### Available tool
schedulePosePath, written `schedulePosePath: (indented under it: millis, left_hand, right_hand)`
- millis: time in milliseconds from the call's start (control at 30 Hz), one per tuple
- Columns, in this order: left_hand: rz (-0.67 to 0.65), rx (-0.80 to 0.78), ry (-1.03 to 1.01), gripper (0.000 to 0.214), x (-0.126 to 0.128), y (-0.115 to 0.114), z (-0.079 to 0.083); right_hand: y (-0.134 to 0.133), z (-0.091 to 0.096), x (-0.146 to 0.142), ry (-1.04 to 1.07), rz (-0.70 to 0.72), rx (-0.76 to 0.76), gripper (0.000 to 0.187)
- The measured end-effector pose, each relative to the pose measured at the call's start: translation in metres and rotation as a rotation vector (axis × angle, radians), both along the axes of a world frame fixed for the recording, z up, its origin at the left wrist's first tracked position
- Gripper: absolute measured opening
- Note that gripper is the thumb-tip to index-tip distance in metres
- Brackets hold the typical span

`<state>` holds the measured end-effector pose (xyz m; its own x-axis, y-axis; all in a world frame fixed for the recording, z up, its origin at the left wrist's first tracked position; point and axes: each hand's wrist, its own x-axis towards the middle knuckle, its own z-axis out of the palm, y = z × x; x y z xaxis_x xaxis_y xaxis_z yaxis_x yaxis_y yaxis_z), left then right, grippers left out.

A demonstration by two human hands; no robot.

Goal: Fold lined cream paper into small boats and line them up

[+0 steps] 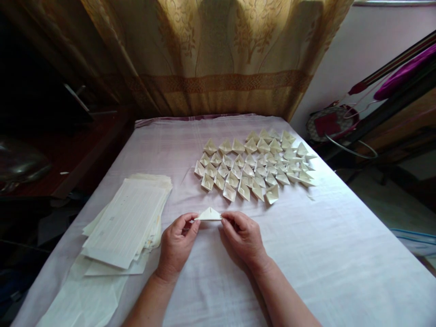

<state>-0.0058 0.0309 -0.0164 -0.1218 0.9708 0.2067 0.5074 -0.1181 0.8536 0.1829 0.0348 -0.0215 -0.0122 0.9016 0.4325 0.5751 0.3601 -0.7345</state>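
Observation:
Between my two hands is a small folded paper boat (210,214), white, with a triangular peak pointing away from me. My left hand (179,243) pinches its left corner between thumb and fingers. The right corner sits in the pinch of my right hand (244,237). Beyond my hands stand rows of finished paper boats (250,170), pale cream and close together. To the left of my left hand lies a stack of lined paper sheets (117,222), its edges uneven.
A white cloth (316,254) covers the table. Loose sheets (85,290) lie at its near left. Behind it hangs a gold patterned curtain (218,54). A round bag (332,122) and a purple item (408,72) are off to the right; a dark red surface (68,154) is at left.

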Motion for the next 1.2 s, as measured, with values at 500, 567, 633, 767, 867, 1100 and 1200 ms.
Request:
schedulePosePath:
  millis: [500,567,633,767,867,1100,1200]
  left_hand:
    - [-0.034,0.014,0.244,0.009,0.006,-0.002,0.003]
    - [-0.029,0.034,0.282,0.008,0.007,-0.002,0.004]
    - [-0.029,0.069,0.329,0.009,0.008,-0.003,0.003]
    - [-0.048,0.156,0.409,0.015,0.009,-0.004,0.000]
    - [-0.047,0.206,0.431,0.018,0.009,-0.004,-0.003]
    - [-0.020,0.293,0.516,0.025,0.008,-0.005,-0.005]
    - [-0.017,0.303,0.570,0.030,0.008,-0.005,-0.005]
  right_hand:
    - [-0.001,-0.004,-0.004,-0.143,-0.017,0.136,0.016]
    - [-0.002,-0.004,-0.006,-0.133,0.001,0.134,0.013]
    - [-0.003,-0.004,-0.009,-0.116,-0.010,0.108,0.013]
    - [-0.005,-0.005,-0.015,-0.050,-0.112,0.020,0.015]
    - [-0.006,-0.006,-0.017,0.041,-0.173,-0.087,0.015]
    - [-0.010,-0.003,-0.021,-0.042,-0.077,0.152,0.018]
    - [-0.012,0.000,-0.022,-0.111,-0.041,0.218,0.019]
